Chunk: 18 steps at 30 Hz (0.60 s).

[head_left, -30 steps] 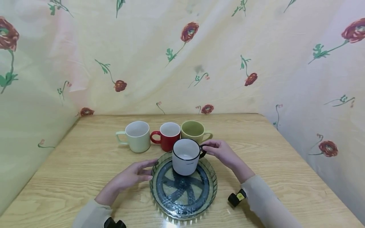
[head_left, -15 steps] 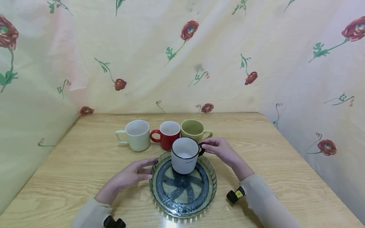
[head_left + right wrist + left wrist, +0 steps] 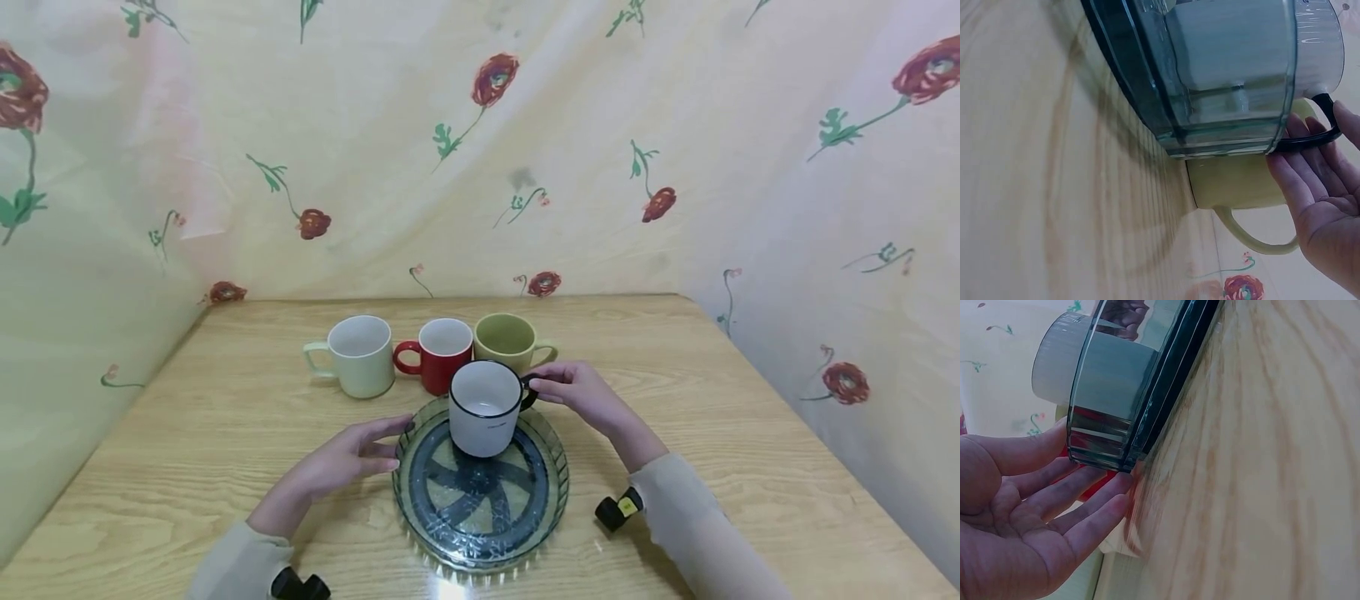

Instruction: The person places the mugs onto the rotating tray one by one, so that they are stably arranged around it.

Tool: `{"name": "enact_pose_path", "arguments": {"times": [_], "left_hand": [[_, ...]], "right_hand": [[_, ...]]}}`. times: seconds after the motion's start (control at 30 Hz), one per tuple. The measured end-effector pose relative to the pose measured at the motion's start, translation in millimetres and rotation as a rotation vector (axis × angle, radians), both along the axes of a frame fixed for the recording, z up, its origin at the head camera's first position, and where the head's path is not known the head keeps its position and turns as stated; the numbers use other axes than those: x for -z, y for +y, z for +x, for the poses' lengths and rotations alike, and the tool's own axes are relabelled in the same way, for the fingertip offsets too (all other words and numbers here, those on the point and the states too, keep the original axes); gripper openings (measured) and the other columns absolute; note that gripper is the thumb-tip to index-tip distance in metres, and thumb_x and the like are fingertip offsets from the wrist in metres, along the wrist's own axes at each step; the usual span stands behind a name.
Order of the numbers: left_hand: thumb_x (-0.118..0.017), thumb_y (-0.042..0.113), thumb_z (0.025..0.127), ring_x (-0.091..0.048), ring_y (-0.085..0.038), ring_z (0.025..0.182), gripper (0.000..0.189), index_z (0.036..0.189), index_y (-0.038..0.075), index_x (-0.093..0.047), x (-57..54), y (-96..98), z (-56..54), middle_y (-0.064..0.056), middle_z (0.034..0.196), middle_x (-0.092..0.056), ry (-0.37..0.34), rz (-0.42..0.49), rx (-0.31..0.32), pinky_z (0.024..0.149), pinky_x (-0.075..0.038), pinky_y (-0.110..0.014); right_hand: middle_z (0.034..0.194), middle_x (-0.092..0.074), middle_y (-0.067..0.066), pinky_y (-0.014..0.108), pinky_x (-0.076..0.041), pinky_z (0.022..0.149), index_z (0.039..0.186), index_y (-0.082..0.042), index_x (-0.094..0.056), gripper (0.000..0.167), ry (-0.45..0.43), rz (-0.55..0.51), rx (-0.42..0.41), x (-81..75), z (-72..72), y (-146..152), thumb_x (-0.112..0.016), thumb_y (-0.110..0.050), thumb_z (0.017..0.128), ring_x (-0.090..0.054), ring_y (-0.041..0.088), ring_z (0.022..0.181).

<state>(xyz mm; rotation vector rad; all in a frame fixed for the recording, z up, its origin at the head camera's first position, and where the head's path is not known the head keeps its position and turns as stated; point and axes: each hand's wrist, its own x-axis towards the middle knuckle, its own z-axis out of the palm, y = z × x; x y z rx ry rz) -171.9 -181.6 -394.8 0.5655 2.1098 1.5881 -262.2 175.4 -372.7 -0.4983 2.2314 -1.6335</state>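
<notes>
A wood-grain desk [image 3: 225,467] stands before a flower-printed backdrop [image 3: 375,125]. The white-and-black mug [image 3: 483,429] is located between the left hand [image 3: 341,458] and the right hand [image 3: 581,392], upright inside the glass dish [image 3: 480,517]. The right hand pinches the mug's black handle [image 3: 1302,144]. The left hand, fingers extended and grasping nothing, contacts the dish edge. Beyond the hands: green mug [image 3: 504,342], nearest the right hand; red mug [image 3: 442,367]; pale mug [image 3: 363,367], beyond the left hand.

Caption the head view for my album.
Right hand holding a black-handled white mug, left hand touching a glass dish, three mugs behind.
</notes>
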Motion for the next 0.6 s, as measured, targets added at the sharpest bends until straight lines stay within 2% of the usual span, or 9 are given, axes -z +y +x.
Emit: {"name": "enact_pose_path", "arguments": {"times": [0.37, 0.47, 0.6], "left_hand": [[-0.057, 0.005, 0.095, -0.045, -0.049, 0.131, 0.062, 0.149, -0.005, -0.028, 0.2, -1.0, 0.8, -0.031, 0.153, -0.028, 0.006, -0.010, -0.011, 0.104, -0.048, -0.046], [-0.057, 0.005, 0.094, -0.046, -0.049, 0.130, 0.062, 0.149, -0.005, -0.029, -0.7, -0.5, 1.1, -0.031, 0.153, -0.028, 0.003, -0.008, -0.013, 0.104, -0.048, -0.046], [-0.059, 0.005, 0.094, -0.047, -0.048, 0.129, 0.062, 0.148, -0.005, -0.030, -1.7, -0.4, 2.0, -0.032, 0.152, -0.029, 0.003, -0.008, -0.017, 0.103, -0.050, -0.044]], "right_hand": [[0.117, -0.067, 0.012, 0.032, -0.053, 0.099, 0.124, 0.009, -0.060, 0.041, 0.027, 0.032, 0.005, -2.0, 1.2, -1.4, -0.061, -0.022, 0.096, -0.064, 0.005, 0.103], [0.118, -0.068, 0.013, 0.037, -0.052, 0.101, 0.123, 0.005, -0.062, 0.040, 0.063, 0.078, 0.017, -4.2, 2.9, -1.8, -0.061, -0.024, 0.096, -0.063, 0.007, 0.104], [0.117, -0.069, 0.014, 0.042, -0.051, 0.100, 0.121, -0.001, -0.065, 0.038, 0.160, 0.159, 0.068, -7.0, 4.3, -2.2, -0.062, -0.028, 0.095, -0.063, 0.012, 0.106]]}}
